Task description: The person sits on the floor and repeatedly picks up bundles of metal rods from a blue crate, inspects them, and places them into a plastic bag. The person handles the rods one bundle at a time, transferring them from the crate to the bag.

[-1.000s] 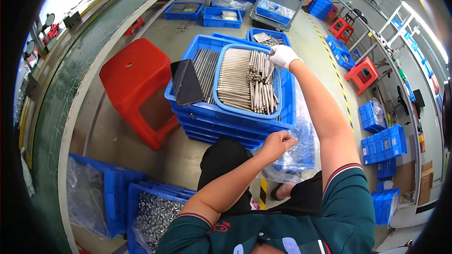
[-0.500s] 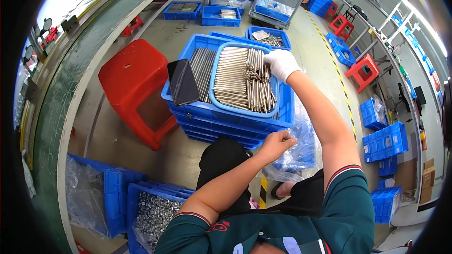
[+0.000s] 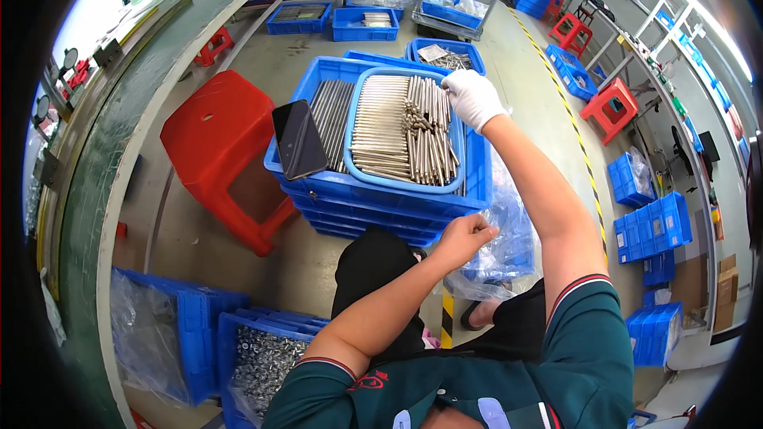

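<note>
My right hand (image 3: 475,101), in a white glove, reaches to the far right rim of a light blue tray (image 3: 347,140). Its fingers curl beside the tray's metal rods (image 3: 384,125); whatever they grip is hidden. Pale rods lie in neat rows at the tray's left, while those at the right are jumbled. My bare left hand (image 3: 465,241) hovers off the near right corner of the blue crate stack (image 3: 397,208), fingers pinched together; anything between them is too small to make out. Beside the tray, darker rods (image 3: 329,117) fill the crate, with a black phone (image 3: 300,140) leaning over them.
To the left stands a red stool (image 3: 218,131) beside a long green workbench (image 3: 94,230). Crumpled clear plastic (image 3: 505,226) covers a blue crate at my right knee. A crate of small metal parts (image 3: 266,361) sits at lower left. Another crate of rods (image 3: 457,58) lies beyond the stack.
The view has shifted slightly, so the crates appear a little further left. My right hand keeps close to the tray's far right rim, and my left hand stays pinched near the front corner.
</note>
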Available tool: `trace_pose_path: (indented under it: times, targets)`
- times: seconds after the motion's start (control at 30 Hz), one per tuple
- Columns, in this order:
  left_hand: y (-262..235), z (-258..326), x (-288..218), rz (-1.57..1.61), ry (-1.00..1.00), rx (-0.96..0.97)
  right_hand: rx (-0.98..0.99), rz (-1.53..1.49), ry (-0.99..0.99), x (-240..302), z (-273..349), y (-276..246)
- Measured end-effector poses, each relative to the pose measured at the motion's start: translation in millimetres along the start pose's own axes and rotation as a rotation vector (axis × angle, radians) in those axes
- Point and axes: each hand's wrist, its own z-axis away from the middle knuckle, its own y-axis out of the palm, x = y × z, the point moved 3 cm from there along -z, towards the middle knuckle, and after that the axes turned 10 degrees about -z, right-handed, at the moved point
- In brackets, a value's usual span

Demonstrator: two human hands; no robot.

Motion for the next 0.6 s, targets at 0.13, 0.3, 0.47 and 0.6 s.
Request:
trace_pose_path:
  times: [0.13,0.3,0.47,0.6]
  targets:
    - [2,-1,2,0.002,0.033,-0.024,-0.139,-0.067,-0.050,1,24,-25]
    - [6,-6,14,0.052,0.029,-0.048,-0.094,-0.199,0.234,-36,107,-56]
    - [7,2,3,0.110,-0.040,0.039,0.485,-0.363,0.937,-100,244,-49]
    - [32,2,-10,0.183,-0.119,0.133,1.052,-0.373,1.072,-167,413,1]
